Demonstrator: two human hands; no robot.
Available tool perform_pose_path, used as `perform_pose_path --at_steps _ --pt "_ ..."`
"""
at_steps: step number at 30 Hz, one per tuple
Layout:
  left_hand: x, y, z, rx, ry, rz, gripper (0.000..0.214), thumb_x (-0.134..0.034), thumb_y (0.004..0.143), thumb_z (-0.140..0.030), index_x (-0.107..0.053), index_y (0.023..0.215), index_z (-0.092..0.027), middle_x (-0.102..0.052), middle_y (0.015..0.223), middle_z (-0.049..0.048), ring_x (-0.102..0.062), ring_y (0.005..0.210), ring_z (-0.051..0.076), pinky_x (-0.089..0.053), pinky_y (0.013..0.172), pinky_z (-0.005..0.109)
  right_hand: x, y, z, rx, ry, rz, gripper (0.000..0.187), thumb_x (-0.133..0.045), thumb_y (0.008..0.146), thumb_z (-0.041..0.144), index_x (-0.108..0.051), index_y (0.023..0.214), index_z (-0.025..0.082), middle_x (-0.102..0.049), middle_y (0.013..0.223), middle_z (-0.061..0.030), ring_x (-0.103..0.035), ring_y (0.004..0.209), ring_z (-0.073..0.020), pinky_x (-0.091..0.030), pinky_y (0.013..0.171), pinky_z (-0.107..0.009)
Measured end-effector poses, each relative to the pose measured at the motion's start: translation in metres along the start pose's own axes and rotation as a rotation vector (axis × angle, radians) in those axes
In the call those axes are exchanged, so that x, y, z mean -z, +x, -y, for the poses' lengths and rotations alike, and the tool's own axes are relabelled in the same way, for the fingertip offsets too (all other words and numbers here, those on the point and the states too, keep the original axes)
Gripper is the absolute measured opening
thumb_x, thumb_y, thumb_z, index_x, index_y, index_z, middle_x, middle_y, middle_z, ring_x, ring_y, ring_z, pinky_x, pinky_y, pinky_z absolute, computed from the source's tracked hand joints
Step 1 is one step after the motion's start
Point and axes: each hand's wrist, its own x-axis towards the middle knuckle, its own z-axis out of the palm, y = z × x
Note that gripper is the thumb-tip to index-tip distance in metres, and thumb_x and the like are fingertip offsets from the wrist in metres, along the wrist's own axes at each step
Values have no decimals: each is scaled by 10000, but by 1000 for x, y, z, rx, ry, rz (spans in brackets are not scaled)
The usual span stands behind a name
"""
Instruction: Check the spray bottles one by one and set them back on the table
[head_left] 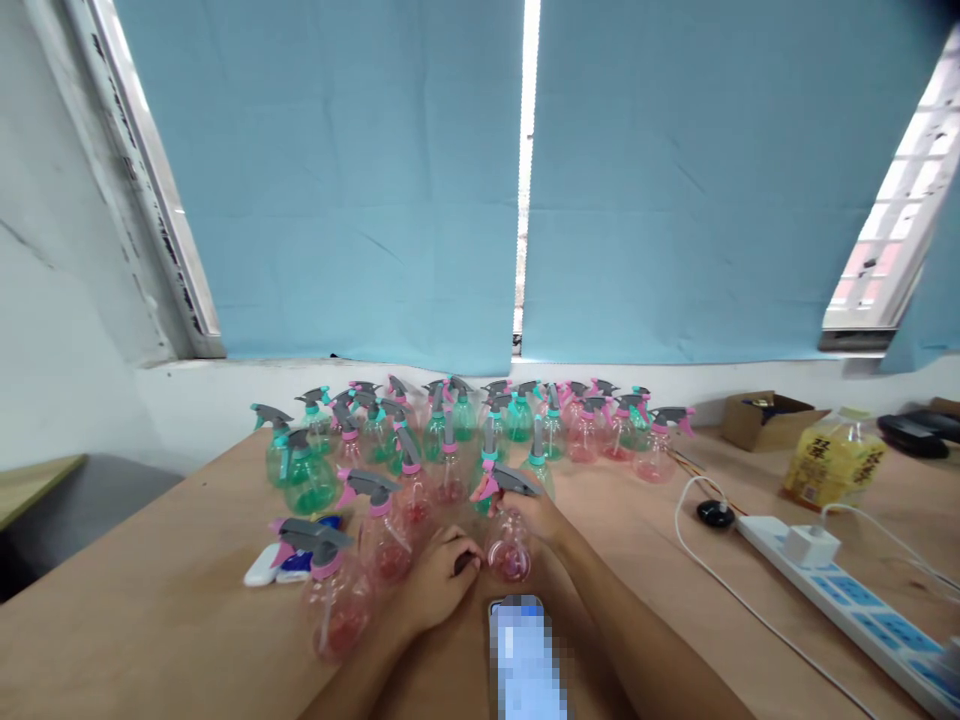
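Note:
In the head view my right hand (529, 508) is closed round the neck of a pink spray bottle (508, 552) with a grey and pink trigger head. The bottle is tilted, its base towards me. Close by on its left, my left hand (446, 575) has curled fingers; a dark patch shows between thumb and forefinger, and I cannot tell what it is. Beside my left forearm stand two more pink spray bottles, a near one (337, 605) and one behind it (386, 540). A phone (525, 660) with its lit screen blurred lies below my hands.
Several green and pink spray bottles (307, 480) stand along the wall. Left of my hands lie a white object (262, 566) and a blue packet (296, 565). To the right are a power strip (847, 600), cables, a black round object (715, 514), a yellow-labelled jug (832, 460) and a cardboard box (769, 425).

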Motion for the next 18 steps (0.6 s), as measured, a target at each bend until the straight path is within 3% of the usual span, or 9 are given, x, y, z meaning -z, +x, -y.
perform_pose_path --at_steps 5,12,18 --pt "0 0 -1 -8 6 2 188 -503 920 -244 -690 910 -227 -625 981 50 -566 995 210 -431 911 331 1 1 -4 -34 64 1 203 -535 628 149 -691 754 182 -670 713 -25 -594 626 -166 -464 629 -284" --pt "1 0 -3 3 15 1 181 -503 920 -234 -682 892 -227 -621 973 49 -568 974 207 -435 894 332 6 0 2 22 -23 -40 339 -515 627 151 -723 890 197 -663 686 -6 -595 605 -162 -436 615 -280" --pt "1 0 -2 -7 8 0 179 -505 920 -229 -683 895 -223 -617 980 50 -563 982 206 -429 900 329 1 0 0 -17 55 -36 219 -514 610 133 -683 736 192 -651 679 -10 -584 626 -160 -443 598 -271"
